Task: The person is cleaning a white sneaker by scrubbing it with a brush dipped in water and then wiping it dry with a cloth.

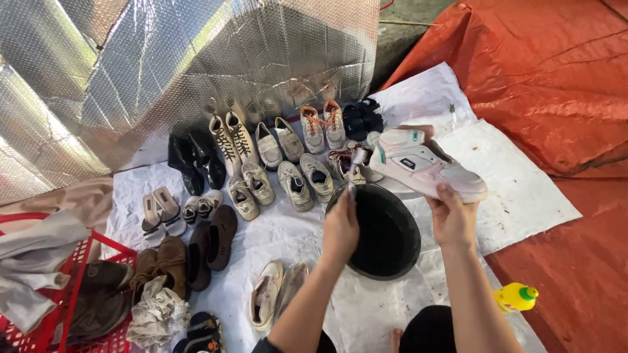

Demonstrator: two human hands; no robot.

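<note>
Right hand point(453, 219) gripped pink-white sneaker point(428, 168) by sole, held above black basin point(386, 235). Left hand point(341, 229) pinched small brush point(357, 159) at sneaker heel. Rows of shoes point(261, 176) lay on white sheet point(517, 189).

Single head-worn view, looking steeply down, close over the hands, facing rows of shoes point(275, 163) on white sheeting point(523, 189)

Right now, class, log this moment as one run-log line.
left hand: holds small brush | right hand: holds white-pink sneaker | below: black basin | around: rows of shoes on white sheet
</note>
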